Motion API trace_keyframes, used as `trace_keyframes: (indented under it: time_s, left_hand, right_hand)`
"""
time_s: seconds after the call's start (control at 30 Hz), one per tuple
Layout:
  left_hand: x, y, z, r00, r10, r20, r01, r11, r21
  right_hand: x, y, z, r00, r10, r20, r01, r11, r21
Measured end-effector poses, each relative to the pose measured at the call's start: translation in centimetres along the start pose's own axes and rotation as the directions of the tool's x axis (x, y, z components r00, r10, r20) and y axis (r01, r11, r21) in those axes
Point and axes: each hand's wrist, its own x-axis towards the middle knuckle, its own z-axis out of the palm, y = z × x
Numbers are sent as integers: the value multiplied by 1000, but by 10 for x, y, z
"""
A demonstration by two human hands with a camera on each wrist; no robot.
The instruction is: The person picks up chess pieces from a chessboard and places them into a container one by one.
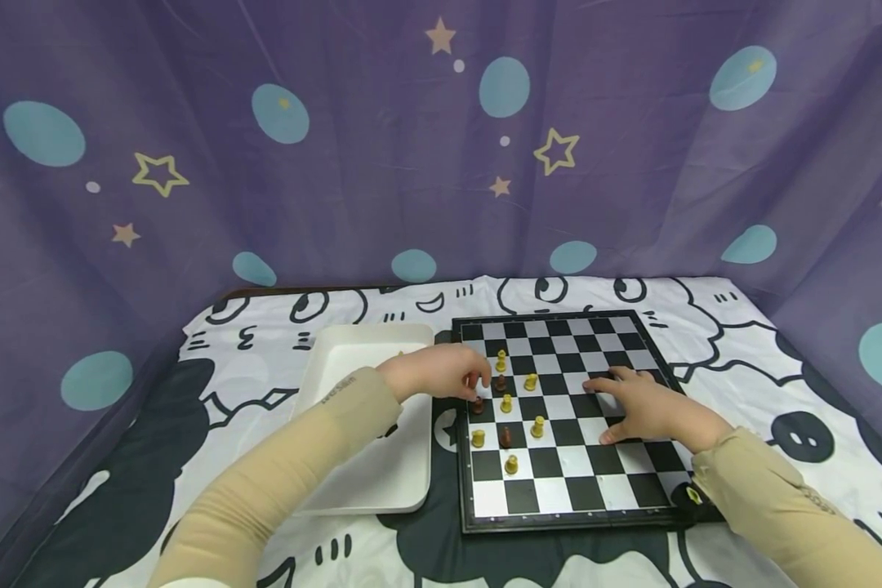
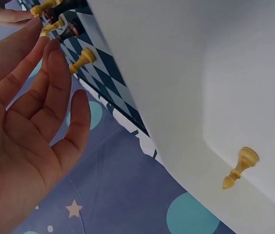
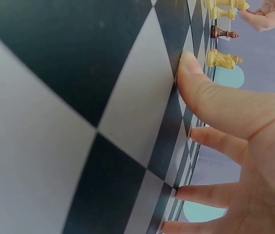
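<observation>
Black and white squares cover the one chessboard [image 1: 617,494], which lies right of one white tray [image 1: 397,482] on a worktop spread with a cartoon-print cloth [image 1: 750,412]. Nine chess pieces stand towards the board's left edge, six yellow and three brown. The column along that edge has two: a brown piece [image 1: 478,406] and, nearer the near edge, a yellow knight-like piece [image 1: 478,439]. The second column holds five, three yellow and two brown; the third holds two, both yellow.

The left hand [image 1: 441,371] reaches over the board's left edge, thumb and fingers narrowly bent, tips at the top of that brown piece; I cannot tell whether they pinch it. The right hand [image 1: 650,408] is spread wide and holds nothing, its fingertips on squares towards the right edge.

One yellow bishop-like piece [image 2: 241,168] lies in the tray, whose middle the left sleeve [image 1: 287,474] partly hides. A purple curtain [image 1: 412,163] hangs beyond the worktop's far edge.
</observation>
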Motion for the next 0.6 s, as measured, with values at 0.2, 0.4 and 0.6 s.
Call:
trace_keyframes:
  time_s: [0.2, 0.4, 0.6]
  left_hand:
    - [-1, 2, 1, 1000, -13, 22, 12, 1000, 11]
    - [-1, 1, 4, 999, -32, 38, 33, 999, -28]
    - [1, -1, 8, 998, -24, 55, 26, 999, -33]
  right_hand:
    - [0, -1, -1, 1000, 7, 2, -7, 1000, 0]
    - [0, -1, 0, 1000, 15, 1, -15, 1000, -3]
    - [0, 0, 0, 1000, 16, 2, -16, 1000, 0]
